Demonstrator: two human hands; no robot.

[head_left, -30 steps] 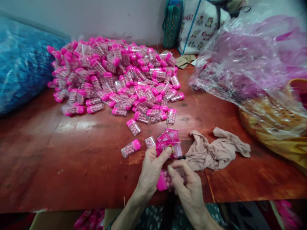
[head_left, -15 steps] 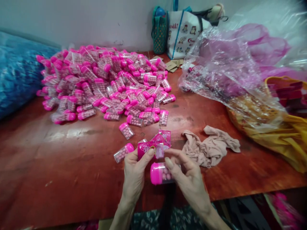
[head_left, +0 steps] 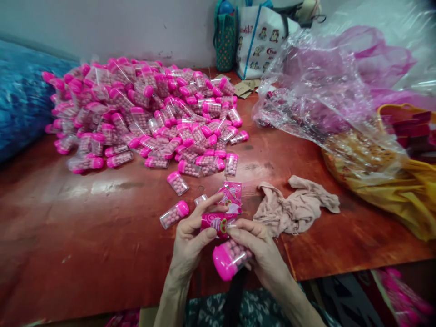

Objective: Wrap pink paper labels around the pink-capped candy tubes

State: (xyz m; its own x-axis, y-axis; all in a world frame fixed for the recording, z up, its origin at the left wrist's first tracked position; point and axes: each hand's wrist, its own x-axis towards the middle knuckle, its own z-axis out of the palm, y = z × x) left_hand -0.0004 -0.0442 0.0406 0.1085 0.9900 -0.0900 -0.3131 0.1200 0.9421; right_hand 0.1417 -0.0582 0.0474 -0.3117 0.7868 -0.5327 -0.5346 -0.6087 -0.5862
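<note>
My left hand (head_left: 190, 234) is closed on a pink printed label (head_left: 215, 223), thumb near its lower edge and fingers behind it. In my right hand (head_left: 262, 245) is a clear container of pink balls (head_left: 235, 256), tilted with its pink cap to the lower left. That hand's thumb and forefinger pinch at the label's right end; a small clear piece seems to be between them, but I cannot make it out well. Just beyond lie more pink printed labels (head_left: 235, 193) on the table. Two loose containers, one of them a pink-capped container (head_left: 174, 215), lie left of them.
A large heap of pink-capped containers (head_left: 146, 113) covers the table's back left, beside a blue plastic bag (head_left: 23, 100). To the right are a crumpled beige cloth (head_left: 296, 206), clear plastic wrapping (head_left: 316, 91) and a yellow basket (head_left: 344, 168). A white bag (head_left: 259, 43) stands against the wall.
My left fingers have lifted and spread over the label, which now sits lower and flatter. My right fingertips have come onto its end, and the container has tilted cap-down.
</note>
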